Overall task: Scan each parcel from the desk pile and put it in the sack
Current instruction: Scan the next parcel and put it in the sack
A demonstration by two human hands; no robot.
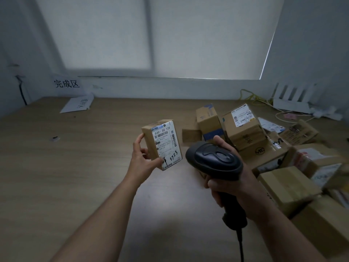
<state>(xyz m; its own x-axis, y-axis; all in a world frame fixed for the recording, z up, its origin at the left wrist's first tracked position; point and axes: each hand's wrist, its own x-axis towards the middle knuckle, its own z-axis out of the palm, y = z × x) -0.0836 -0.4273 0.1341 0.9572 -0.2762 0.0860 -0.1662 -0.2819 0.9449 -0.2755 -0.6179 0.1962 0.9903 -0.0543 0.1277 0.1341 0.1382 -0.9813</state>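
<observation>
Head view, starting at the left: a wall sign (66, 84) hangs above a loose sheet of paper (77, 105) at the far edge of the bench (75, 163). My left grip (143, 157) is curled round a small cardboard parcel (163, 144), held upright over the bench with its label facing me (handwritten digits at the bottom). Just beside it, my right grip (232, 186) is wrapped round the handle of a black scanner (213, 157). Its head seems aimed toward the parcel, though the light is dim. Farther right, the pile of parcels (264, 144) lies on the bench.
</observation>
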